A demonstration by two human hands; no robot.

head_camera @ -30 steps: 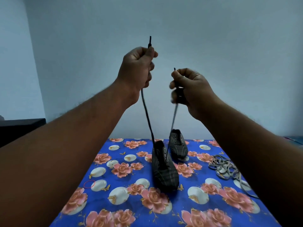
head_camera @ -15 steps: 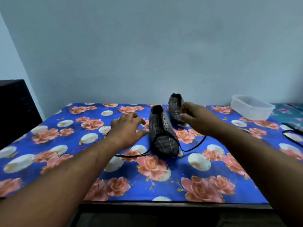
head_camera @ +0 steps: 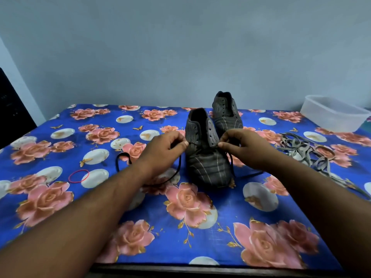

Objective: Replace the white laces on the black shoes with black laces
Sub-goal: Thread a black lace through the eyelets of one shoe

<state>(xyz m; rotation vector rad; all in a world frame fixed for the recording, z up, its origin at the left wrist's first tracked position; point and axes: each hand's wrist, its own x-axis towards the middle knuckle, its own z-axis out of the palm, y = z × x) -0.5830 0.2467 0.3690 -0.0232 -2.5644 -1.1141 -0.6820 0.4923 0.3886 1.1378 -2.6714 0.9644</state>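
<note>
Two dark striped shoes stand on the table. The near shoe [head_camera: 206, 155] points toward me, and the far shoe [head_camera: 225, 113] sits just behind it to the right. A black lace [head_camera: 178, 169] runs through the near shoe's lowest eyelets and trails over the cloth on both sides. My left hand [head_camera: 160, 151] pinches the lace at the shoe's left edge. Fingers of my right hand [head_camera: 245, 147] pinch the other side of the lace at the right flap. The removed white laces [head_camera: 313, 151] lie in a heap to the right.
A blue floral cloth [head_camera: 60, 197] covers the table. On it at the left lies a red rubber band [head_camera: 78, 176]. A clear plastic container [head_camera: 333, 113] stands at the back right. A dark object [head_camera: 12, 109] stands off the left edge.
Both hands held the lace ends high at first, then dropped to the table. They now pinch the lace right at the near shoe's sides, and the slack lies on the cloth.
</note>
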